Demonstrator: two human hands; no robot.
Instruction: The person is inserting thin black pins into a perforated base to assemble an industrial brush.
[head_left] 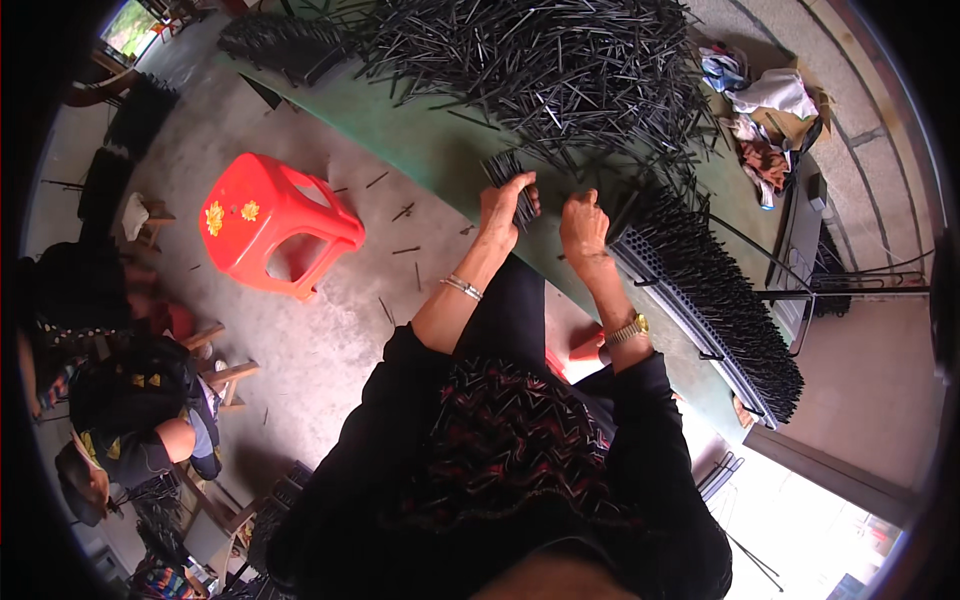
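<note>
My left hand (503, 205) grips a bundle of thin black sticks (508, 172), fanned out above the fingers, over a green table (430, 150). My right hand (583, 228) is beside it, fingers curled, close to a grey perforated tray (690, 310) packed with upright black sticks (715, 270); what it holds is hidden. A large loose heap of black sticks (560, 65) covers the table beyond both hands. A bracelet sits on my left wrist, a gold watch on my right.
A red plastic stool (275, 225) stands on the concrete floor at left, with stray sticks around it. A person (130, 420) sits at lower left among wooden stools. Cloths and a cardboard box (770, 110) lie at the table's far right end.
</note>
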